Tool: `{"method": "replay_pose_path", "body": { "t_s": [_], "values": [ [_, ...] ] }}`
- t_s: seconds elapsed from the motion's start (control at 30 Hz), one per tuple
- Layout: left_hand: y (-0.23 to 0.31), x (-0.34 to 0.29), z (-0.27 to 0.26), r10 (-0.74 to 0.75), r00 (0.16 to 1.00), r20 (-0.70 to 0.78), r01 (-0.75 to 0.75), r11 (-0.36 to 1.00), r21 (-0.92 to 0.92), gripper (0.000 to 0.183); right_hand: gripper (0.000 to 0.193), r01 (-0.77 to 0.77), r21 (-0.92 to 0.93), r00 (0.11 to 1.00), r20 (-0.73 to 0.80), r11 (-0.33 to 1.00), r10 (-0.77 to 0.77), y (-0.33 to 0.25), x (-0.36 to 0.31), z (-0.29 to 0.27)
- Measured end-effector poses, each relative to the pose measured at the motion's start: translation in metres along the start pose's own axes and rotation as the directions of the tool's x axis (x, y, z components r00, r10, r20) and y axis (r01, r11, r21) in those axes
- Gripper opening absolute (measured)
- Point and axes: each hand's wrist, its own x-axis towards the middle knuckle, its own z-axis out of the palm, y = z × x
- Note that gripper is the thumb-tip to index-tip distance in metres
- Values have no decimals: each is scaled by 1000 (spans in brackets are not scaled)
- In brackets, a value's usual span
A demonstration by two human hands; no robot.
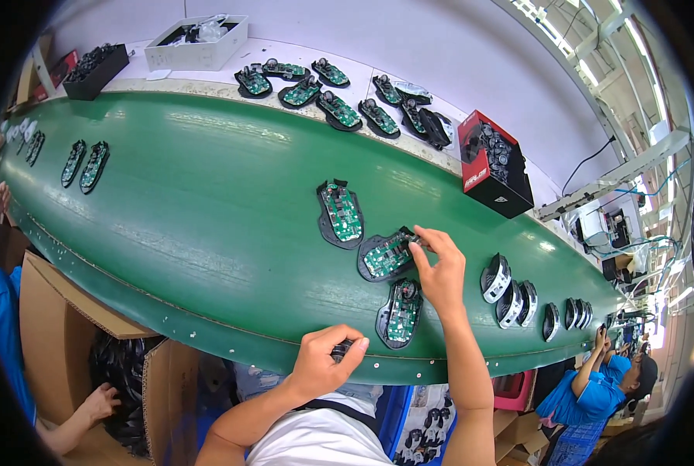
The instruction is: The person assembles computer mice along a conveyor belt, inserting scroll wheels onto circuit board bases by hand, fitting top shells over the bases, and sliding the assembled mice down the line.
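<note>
Right hand (440,272) pinched the mouse board (388,255) at its 2 o'clock end; board's long axis ran 8 to 2. Left hand (325,365) clenched a small dark part (342,349).

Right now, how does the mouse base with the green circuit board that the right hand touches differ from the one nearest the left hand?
The mouse base touched by the right hand lies slanted, its front toward that hand. The mouse base nearest the left hand lies more upright, untouched, closer to the belt's near edge. Both have black shells with green boards exposed.
</note>
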Motion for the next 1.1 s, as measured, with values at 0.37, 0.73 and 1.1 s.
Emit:
{"method": "replay_pose_path", "body": {
  "t_s": [0.37, 0.73, 1.1],
  "values": [
    [-2, 0, -2, 49, 998, 34, -49, 999, 4, 11, 32, -34, 79, 996, -78, 996, 40, 4, -10, 7],
    [-4, -1, 0, 93, 994, 49, -94, 995, 15, 11, 32, 116, 154, 924, 345, 981, -164, 18, 38, -14],
    [-5, 1, -2, 107, 990, 87, -109, 994, 15, 11, 24, 87, -145, 995, -32, 986, -92, 13, 9, 11]
  ]
}}
